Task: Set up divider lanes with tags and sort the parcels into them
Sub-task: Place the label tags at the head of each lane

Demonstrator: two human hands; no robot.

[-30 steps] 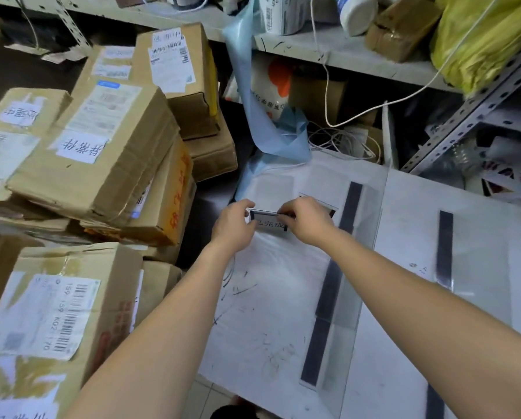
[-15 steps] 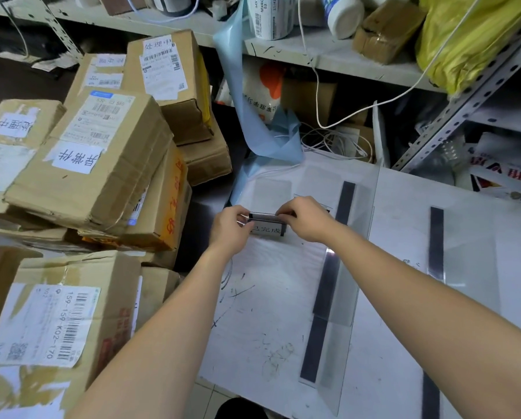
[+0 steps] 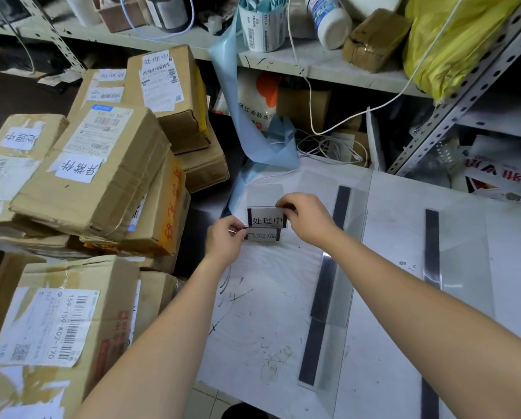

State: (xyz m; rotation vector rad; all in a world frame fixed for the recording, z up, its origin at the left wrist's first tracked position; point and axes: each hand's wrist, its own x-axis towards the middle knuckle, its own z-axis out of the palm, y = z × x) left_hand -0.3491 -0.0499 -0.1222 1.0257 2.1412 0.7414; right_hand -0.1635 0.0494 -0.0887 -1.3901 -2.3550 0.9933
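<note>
- Hands: left hand (image 3: 226,240) is pinching the lower tag (image 3: 263,236) by its 9 o'clock edge; right hand (image 3: 307,219) is pinching the upper tag (image 3: 267,220) at its 1 o'clock corner.
- Tags: both are hovering just over the table (image 3: 268,313), toward the 12 o'clock end of the first lane, with the upper one overlapping the lower. Printed faces are pointing at the camera, seemingly so each legend can be read before placing.
- Grip, as judged: holding opposite edges is likely serving to slide the pair apart without covering the print.
- Dividers: near divider (image 3: 328,267), a clear sheet with a dark strip, is sitting at 3 o'clock of the hands; far divider (image 3: 431,237) is sitting well apart, further toward 3 o'clock. Both are running 12 to 6, marking out lanes; whether they are standing or lying flat cannot be told.
- Parcels (image 3: 96,164): these are leaning in a pile at 9 o'clock of the table, none in a lane, probably awaiting sorting.
- Film (image 3: 247,116): blue, it is drooping from the shelf (image 3: 328,71) at 12 o'clock onto the table's far edge.
- Stage, as judged: tagging is proceeding; sorting is not yet beginning.
</note>
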